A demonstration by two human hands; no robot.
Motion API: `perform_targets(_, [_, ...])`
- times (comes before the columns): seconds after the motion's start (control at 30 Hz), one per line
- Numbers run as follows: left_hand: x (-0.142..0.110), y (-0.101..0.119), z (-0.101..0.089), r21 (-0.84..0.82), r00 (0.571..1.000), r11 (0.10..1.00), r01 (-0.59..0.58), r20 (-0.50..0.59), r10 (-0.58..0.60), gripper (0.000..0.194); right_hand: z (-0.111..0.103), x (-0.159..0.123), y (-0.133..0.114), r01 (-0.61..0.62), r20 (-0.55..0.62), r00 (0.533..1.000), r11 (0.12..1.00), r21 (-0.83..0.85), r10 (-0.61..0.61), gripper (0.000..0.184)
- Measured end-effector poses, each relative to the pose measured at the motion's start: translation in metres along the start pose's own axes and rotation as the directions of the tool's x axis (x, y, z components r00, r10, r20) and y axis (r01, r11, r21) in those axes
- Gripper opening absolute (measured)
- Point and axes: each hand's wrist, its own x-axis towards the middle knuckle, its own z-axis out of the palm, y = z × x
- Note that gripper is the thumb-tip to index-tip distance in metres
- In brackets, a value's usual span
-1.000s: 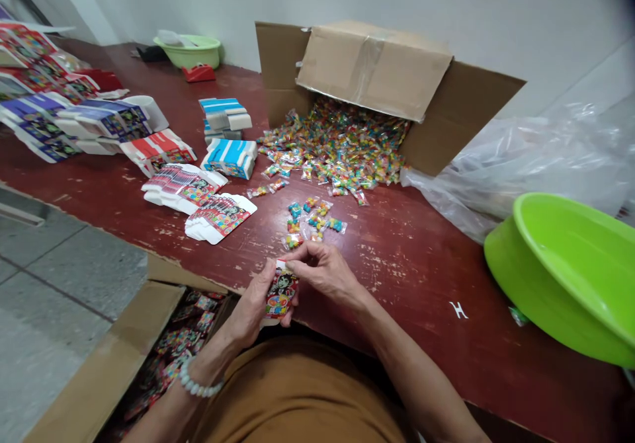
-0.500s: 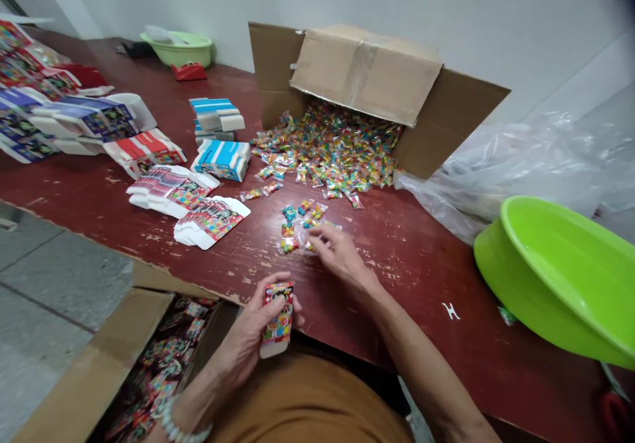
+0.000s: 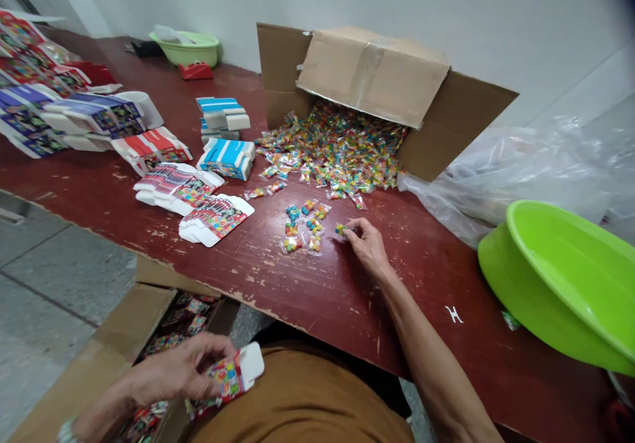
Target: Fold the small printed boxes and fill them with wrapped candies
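Red printed carton (image 3: pixel 227 378) is in the left hand (image 3: pixel 198 367), low at the near side, over the cardboard box (image 3: pixel 114 327) below the table edge. Left fingers are curled round the carton, thumb on its printed face; white end flap sticks out to the right. Looks like that end is unfolded, but the carton is blurred and half hidden by the fingers, so can't say for sure. Cardboard box has its flap out and holds a pile of printed packs (image 3: pixel 196 314). Right hand (image 3: pixel 368 246) is out over the red table (image 3: pixel 307 297), thumb and index pinched together on one wrapped candy packet (image 3: pixel 340 229), other fingers loosely bent. Just left of it, a small cluster of candy packets (image 3: pixel 303 227) lies on the tabletop. White H-shaped scrap (image 3: pixel 454 314) sits right of the forearm, lime green basin (image 3: pixel 496 264) beyond it. Left of the cluster: fanned flat cartons (image 3: pixel 215 220), then red bundle (image 3: pixel 151 149) and blue bundles (image 3: pixel 225 159). Further back, candy heap (image 3: pixel 337 149) spills from the big open carton (image 3: pixel 374 66), clear plastic sheeting (image 3: pixel 520 165) to its right. Far left: red tape dispenser (image 3: pixel 196 71), then pale green basin (image 3: pixel 186 51) near the wall.
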Motion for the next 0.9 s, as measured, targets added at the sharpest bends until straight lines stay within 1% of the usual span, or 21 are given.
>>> perform_targets(0.07, [0.001,0.013,0.010,-0.083,0.995,0.995,-0.063,-0.087,0.055,0.033,0.000,-0.017,-0.020,0.009,0.101,0.994,0.985,0.173,-0.027,0.026])
perform_targets(0.1, [0.003,0.022,0.018,-0.128,0.988,0.987,-0.097,-0.130,0.081,0.036,0.001,-0.027,-0.032,-0.002,0.190,0.980,0.952,0.306,-0.059,0.026])
perform_targets(0.13, [0.006,0.030,0.026,-0.158,0.982,0.980,-0.123,-0.159,0.098,0.039,0.004,-0.037,-0.044,-0.026,0.286,0.952,0.903,0.429,-0.109,0.025])
perform_targets(0.17, [0.011,0.039,0.034,-0.170,0.972,0.971,-0.166,-0.192,0.133,0.039,0.007,-0.047,-0.056,-0.045,0.361,0.918,0.862,0.505,-0.164,0.023])
perform_targets(0.2, [0.015,0.046,0.042,-0.173,0.965,0.964,-0.202,-0.205,0.165,0.037,0.011,-0.055,-0.066,-0.053,0.405,0.889,0.830,0.555,-0.214,0.022])
perform_targets(0.23, [0.019,0.052,0.049,-0.167,0.954,0.957,-0.238,-0.223,0.198,0.036,0.016,-0.062,-0.075,-0.035,0.413,0.875,0.817,0.576,-0.254,0.022])
perform_targets(0.27, [0.024,0.057,0.055,-0.155,0.943,0.950,-0.270,-0.239,0.230,0.035,0.021,-0.068,-0.081,-0.002,0.399,0.874,0.819,0.573,-0.277,0.022])
perform_targets(0.37, [0.032,0.065,0.066,-0.108,0.918,0.940,-0.322,-0.280,0.282,0.036,0.033,-0.074,-0.089,0.081,0.302,0.913,0.846,0.527,-0.275,0.019])
perform_targets(0.43, [0.035,0.067,0.070,-0.086,0.909,0.939,-0.334,-0.292,0.297,0.036,0.038,-0.074,-0.090,0.072,0.275,0.930,0.854,0.516,-0.245,0.014])
perform_targets(0.5, [0.038,0.068,0.072,-0.091,0.903,0.931,-0.352,-0.294,0.313,0.039,0.040,-0.075,-0.093,0.050,0.284,0.933,0.860,0.508,-0.222,0.010])
perform_targets(0.53, [0.039,0.069,0.073,-0.111,0.897,0.922,-0.370,-0.299,0.325,0.041,0.040,-0.076,-0.094,0.053,0.294,0.929,0.865,0.498,-0.226,0.008])
perform_targets(0.6, [0.042,0.069,0.075,-0.185,0.873,0.885,-0.427,-0.338,0.350,0.043,0.040,-0.077,-0.097,0.118,0.283,0.916,0.864,0.489,-0.285,0.006])
perform_targets(0.67, [0.043,0.071,0.075,-0.284,0.853,0.836,-0.470,-0.390,0.347,0.041,0.039,-0.077,-0.098,0.197,0.225,0.912,0.846,0.495,-0.344,0.010])
perform_targets(0.7, [0.043,0.072,0.075,-0.338,0.851,0.811,-0.477,-0.407,0.331,0.038,0.039,-0.076,-0.097,0.204,0.198,0.918,0.840,0.503,-0.343,0.013])
perform_targets(0.73, [0.043,0.073,0.075,-0.391,0.857,0.789,-0.474,-0.411,0.311,0.036,0.040,-0.076,-0.095,0.173,0.187,0.932,0.834,0.524,-0.311,0.014])
perform_targets(0.77, [0.042,0.074,0.075,-0.442,0.866,0.768,-0.463,-0.410,0.287,0.036,0.041,-0.076,-0.093,0.101,0.206,0.945,0.824,0.558,-0.255,0.016])
perform_targets(0.8, [0.042,0.075,0.074,-0.485,0.874,0.749,-0.452,-0.410,0.261,0.039,0.043,-0.076,-0.091,0.003,0.258,0.946,0.799,0.601,-0.197,0.017])
perform_targets(0.83, [0.042,0.075,0.074,-0.515,0.877,0.733,-0.445,-0.419,0.237,0.041,0.046,-0.076,-0.089,-0.104,0.332,0.930,0.757,0.645,-0.155,0.022])
perform_targets(0.9, [0.043,0.075,0.075,-0.531,0.871,0.724,-0.441,-0.447,0.203,0.042,0.052,-0.079,-0.086,-0.305,0.496,0.857,0.641,0.704,-0.137,0.036])
